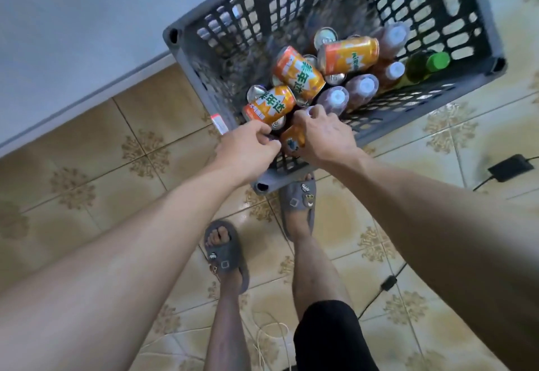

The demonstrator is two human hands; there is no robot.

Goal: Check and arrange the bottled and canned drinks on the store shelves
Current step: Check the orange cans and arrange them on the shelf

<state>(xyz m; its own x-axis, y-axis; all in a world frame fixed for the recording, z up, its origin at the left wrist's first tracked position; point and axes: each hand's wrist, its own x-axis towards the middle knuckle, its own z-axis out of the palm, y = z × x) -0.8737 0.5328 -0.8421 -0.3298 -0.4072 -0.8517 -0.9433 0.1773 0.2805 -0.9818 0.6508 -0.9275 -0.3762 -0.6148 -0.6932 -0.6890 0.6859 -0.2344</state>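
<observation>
A grey slatted plastic crate (431,95) stands on the tiled floor in front of my feet. Inside lie several orange soda cans (299,73), several brown tea bottles with white caps (361,87) and a green-capped bottle (425,65). Both hands reach into the near corner of the crate. My right hand (323,134) is closed around an orange can (293,140) that is partly hidden under it. My left hand (250,146) has its fingers curled at something dark beside that can; what it touches is hidden.
A white cabinet or counter (87,35) fills the upper left. A black power adapter (510,166) and its cable lie on the floor at right, and white cord (271,332) lies between my legs. My feet in grey slippers stand against the crate's near corner.
</observation>
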